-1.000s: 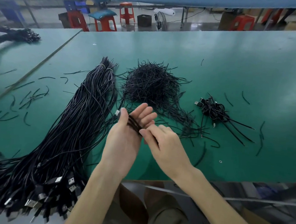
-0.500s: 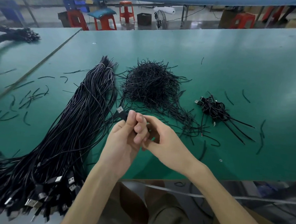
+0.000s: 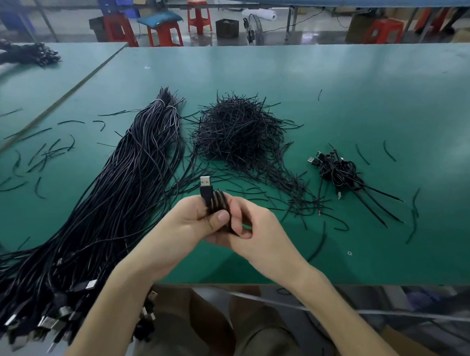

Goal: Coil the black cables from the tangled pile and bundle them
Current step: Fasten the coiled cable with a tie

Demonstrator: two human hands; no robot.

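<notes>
- Head view: the left hand [image 3: 189,222] and right hand [image 3: 263,238] meet above the near edge of the bench [image 3: 372,104], both closed on one coiled cable [image 3: 222,202].
- Left hand: fingers wrap the coil and the thumb lies across its front.
- Right hand: curled fingers pinch the lower part of the coil, touching the left thumb.
- USB plug [image 3: 206,187]: stands upright out of the top of the coil, metal end up, beside the cable loops.
- Cable pile [image 3: 109,210]: a long mass of black cables running from the near left corner of the bench diagonally toward its middle; the plug ends hang over the near edge.
- Tie heap [image 3: 237,133]: a mound of short black ties at the middle of the bench, just beside the far end of the cable pile.
- Finished bundles [image 3: 340,171]: a small cluster of coiled cables lying right of the tie heap, apart from it.
- Loose ties [image 3: 43,153]: scattered along the left edge of the bench.
- Red stools [image 3: 196,15]: standing on the floor beyond the far edge.
</notes>
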